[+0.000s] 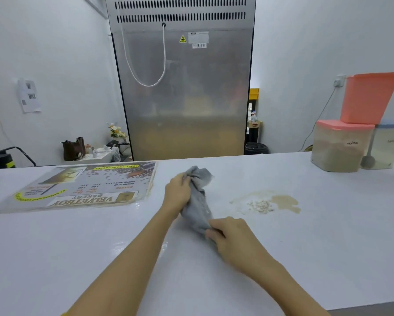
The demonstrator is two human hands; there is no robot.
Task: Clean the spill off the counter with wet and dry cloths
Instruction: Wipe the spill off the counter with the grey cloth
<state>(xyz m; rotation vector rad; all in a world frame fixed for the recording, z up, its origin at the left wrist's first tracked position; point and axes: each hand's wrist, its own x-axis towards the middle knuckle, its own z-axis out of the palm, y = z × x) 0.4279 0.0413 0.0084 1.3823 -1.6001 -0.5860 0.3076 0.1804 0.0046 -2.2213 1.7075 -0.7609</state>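
Two bare hands hold one grey cloth (197, 201) above the white counter (100, 258). Nearest to the camera is the right hand (231, 236); its fingers are curled and pinch the near end of the cloth. A little farther is the left hand (177, 190), and its fingers are closed around the far part of the cloth, where the fabric bunches up above the fist. The cloth is stretched and twisted between both hands, and its near end is low, close to the counter surface.

To the right of the cloth, near but apart from it, lies the spill (266, 202): a brown wet patch with small white crumbs beside it, and a thin pale smear around them. No cloth touches the spill.

On the left part of the counter lies a flat laminated menu (82, 185), seen upside down. At the far right edge stand a container with a pink lid (339, 147) holding brown powder, a second container with a blue lid (389, 144) just beside it, and a pink jug (369, 96) on top of them.

Behind the counter stands a big steel cabinet (184, 87) with a white cable hanging in a loop. On the left, a brown bag (73, 148) and some flowers (116, 131) stand by the white wall.
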